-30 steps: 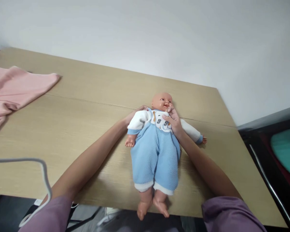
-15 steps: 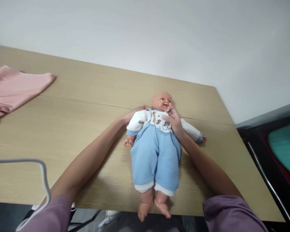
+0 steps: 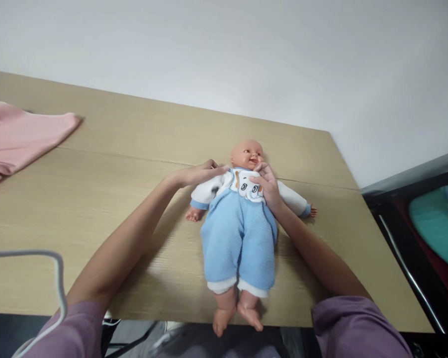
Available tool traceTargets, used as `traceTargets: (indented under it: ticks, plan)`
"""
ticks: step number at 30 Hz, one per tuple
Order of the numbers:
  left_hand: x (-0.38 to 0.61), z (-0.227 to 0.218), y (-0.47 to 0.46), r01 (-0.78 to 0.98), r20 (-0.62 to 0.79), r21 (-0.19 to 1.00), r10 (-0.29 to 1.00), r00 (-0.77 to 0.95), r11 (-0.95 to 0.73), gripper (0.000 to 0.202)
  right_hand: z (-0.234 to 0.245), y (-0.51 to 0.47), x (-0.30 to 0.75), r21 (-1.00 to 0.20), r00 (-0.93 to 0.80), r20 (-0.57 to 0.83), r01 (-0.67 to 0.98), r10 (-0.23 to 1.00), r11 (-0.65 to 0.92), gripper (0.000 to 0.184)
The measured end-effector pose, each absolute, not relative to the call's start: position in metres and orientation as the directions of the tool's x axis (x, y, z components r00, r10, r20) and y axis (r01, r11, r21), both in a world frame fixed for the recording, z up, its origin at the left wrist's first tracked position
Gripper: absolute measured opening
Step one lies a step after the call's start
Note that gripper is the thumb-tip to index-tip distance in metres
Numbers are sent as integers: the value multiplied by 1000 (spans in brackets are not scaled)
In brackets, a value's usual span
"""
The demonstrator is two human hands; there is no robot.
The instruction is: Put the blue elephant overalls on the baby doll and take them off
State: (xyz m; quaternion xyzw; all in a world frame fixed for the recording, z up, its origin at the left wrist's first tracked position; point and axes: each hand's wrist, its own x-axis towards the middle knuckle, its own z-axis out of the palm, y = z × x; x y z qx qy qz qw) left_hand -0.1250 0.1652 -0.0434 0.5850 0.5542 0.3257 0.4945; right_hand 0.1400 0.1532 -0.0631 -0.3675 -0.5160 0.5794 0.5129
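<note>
A baby doll [image 3: 247,154] lies on its back, its head toward the wall and its bare feet at the near table edge. It is dressed in a fleecy blue-and-white romper [image 3: 224,238] with an animal face on the chest. My left hand [image 3: 201,173] rests over the doll's shoulder and upper sleeve on the left, fingers stretched toward the collar. At the other side of the collar, just below the chin, my right hand [image 3: 269,185] has its fingers bent on the romper's cloth. The cloth under my fingertips is partly hidden.
The doll lies on a wooden table [image 3: 134,199] with a seam across it. A pink garment [image 3: 26,136] is spread at the far left. A pale cable [image 3: 59,283] hangs near my left arm. Beyond the right edge, something teal [image 3: 436,223] sits in a black-framed space.
My left hand has shifted left and up from beside the doll's shoulder to on top of it. The sleeved arm there has moved slightly outward. My right hand stays at the collar.
</note>
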Motion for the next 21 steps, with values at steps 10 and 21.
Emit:
traceTargets:
  ticks: [10, 21]
  plan:
    - [-140, -28, 166, 766, -253, 638, 916, 310, -83, 76, -43, 154, 178, -818, -399, 298, 362, 867, 447, 26]
    - [-135, -10, 151, 921, -31, 341, 978, 208, -185, 46, -75, 105, 291, -199, -518, 414, 751, 748, 630, 41]
